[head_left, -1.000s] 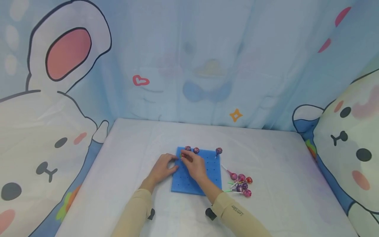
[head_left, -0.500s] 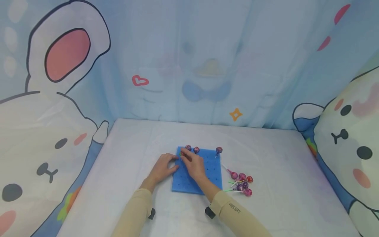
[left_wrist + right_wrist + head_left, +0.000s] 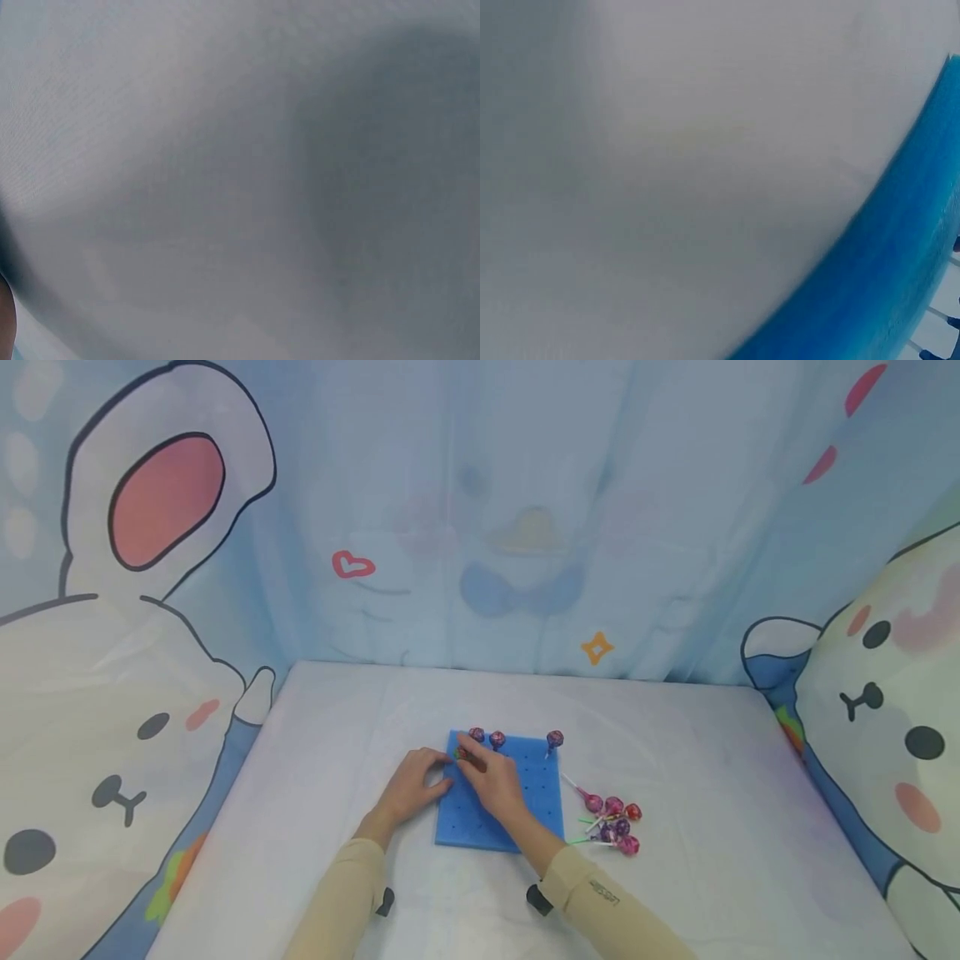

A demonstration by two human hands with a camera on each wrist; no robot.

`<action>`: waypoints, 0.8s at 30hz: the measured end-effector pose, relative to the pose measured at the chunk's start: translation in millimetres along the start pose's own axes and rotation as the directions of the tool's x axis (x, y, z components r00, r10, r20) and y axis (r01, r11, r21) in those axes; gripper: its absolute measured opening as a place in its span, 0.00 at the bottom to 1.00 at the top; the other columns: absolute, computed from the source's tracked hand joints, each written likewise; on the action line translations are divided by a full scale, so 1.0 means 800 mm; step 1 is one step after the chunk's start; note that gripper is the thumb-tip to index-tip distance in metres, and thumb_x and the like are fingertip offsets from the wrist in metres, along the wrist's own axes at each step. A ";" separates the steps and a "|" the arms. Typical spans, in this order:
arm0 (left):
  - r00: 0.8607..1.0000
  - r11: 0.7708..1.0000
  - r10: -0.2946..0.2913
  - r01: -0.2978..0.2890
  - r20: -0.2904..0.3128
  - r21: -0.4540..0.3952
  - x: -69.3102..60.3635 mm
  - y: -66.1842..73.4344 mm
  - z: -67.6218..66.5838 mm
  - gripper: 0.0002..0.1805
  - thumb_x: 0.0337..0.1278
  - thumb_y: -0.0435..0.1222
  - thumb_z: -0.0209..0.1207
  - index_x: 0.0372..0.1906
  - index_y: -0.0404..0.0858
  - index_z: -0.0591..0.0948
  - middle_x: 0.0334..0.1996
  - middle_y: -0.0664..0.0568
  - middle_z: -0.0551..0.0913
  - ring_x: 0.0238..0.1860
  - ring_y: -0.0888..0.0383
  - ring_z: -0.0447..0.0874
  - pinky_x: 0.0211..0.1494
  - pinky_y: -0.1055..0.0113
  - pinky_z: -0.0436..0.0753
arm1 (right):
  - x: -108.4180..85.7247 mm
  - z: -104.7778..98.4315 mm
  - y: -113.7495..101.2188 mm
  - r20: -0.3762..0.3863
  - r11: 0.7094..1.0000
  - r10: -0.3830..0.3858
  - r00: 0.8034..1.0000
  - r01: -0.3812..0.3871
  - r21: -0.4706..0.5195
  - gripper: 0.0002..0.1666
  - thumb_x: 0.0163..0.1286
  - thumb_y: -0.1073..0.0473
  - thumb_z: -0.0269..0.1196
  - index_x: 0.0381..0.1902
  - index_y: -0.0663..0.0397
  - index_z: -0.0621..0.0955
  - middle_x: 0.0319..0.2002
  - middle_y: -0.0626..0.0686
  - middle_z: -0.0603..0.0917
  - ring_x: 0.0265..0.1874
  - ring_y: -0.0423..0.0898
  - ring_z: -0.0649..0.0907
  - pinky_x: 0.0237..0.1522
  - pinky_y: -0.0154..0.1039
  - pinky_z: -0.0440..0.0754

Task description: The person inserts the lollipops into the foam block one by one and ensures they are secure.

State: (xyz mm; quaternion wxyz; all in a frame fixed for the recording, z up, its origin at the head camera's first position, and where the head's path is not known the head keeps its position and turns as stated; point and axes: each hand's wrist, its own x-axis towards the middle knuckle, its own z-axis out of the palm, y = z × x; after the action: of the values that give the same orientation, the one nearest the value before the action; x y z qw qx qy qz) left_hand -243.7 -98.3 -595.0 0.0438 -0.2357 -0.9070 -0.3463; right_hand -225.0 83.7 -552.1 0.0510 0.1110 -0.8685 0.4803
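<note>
The left hand (image 3: 411, 785), thumb and fingers spread, touched the left edge of the blue board (image 3: 468, 818) — presumably steadying it — while the right hand (image 3: 493, 778) pinched a lollipop (image 3: 460, 752) near its far left corner, loose lollipops (image 3: 621, 827) lying handily rightward.

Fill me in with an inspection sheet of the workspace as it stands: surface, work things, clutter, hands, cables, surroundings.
Surface: pale covered table, lying flat.
Board: blue holed board, flat on the table.
Set lollipops: three lollipops stand along the board's far side.
Loose lollipops: a loose pile lies right of the board, sticks crossing.
Clutter: nothing seen.
Left hand: left hand rests at the board's left edge.
Right hand: right hand pinches a partly hidden lollipop over the far left corner; stick seating cannot be told.
Cables: nothing seen.
Surroundings: pale blue curtain behind, cartoon prints on both sides.
</note>
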 end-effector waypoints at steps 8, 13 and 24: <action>1.000 1.000 -0.006 0.006 0.001 -0.022 -0.002 0.005 -0.004 0.19 0.60 0.41 0.64 0.55 0.40 0.78 0.51 0.50 0.81 0.57 0.51 0.75 0.67 0.55 0.70 | -0.008 -0.026 -0.003 0.021 0.999 0.000 1.000 -0.001 0.054 0.26 0.68 0.62 0.64 0.64 0.51 0.77 0.61 0.51 0.79 0.58 0.49 0.80 0.54 0.39 0.80; 0.999 0.999 -0.028 0.028 0.017 -0.021 -0.003 0.007 -0.004 0.19 0.61 0.41 0.64 0.55 0.41 0.78 0.52 0.51 0.80 0.58 0.52 0.74 0.67 0.56 0.69 | -0.021 -0.057 -0.001 0.000 0.997 0.039 0.999 -0.039 0.072 0.24 0.68 0.58 0.64 0.62 0.53 0.78 0.57 0.55 0.82 0.56 0.50 0.81 0.52 0.40 0.81; 0.999 0.999 -0.038 0.038 0.024 -0.026 -0.003 0.008 -0.006 0.19 0.61 0.40 0.63 0.56 0.41 0.78 0.52 0.52 0.80 0.59 0.52 0.74 0.67 0.56 0.69 | -0.057 -0.151 0.030 -0.105 0.992 0.128 0.986 -0.126 0.024 0.26 0.70 0.52 0.63 0.63 0.54 0.75 0.61 0.56 0.79 0.61 0.52 0.78 0.54 0.35 0.77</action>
State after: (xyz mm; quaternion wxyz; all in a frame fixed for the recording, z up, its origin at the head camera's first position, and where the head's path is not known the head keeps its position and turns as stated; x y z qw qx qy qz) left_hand -238.9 -98.0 -588.3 0.0235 -0.2231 -0.9070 -0.3564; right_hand -189.1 205.0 -516.4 0.0653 0.0305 -0.8656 0.4955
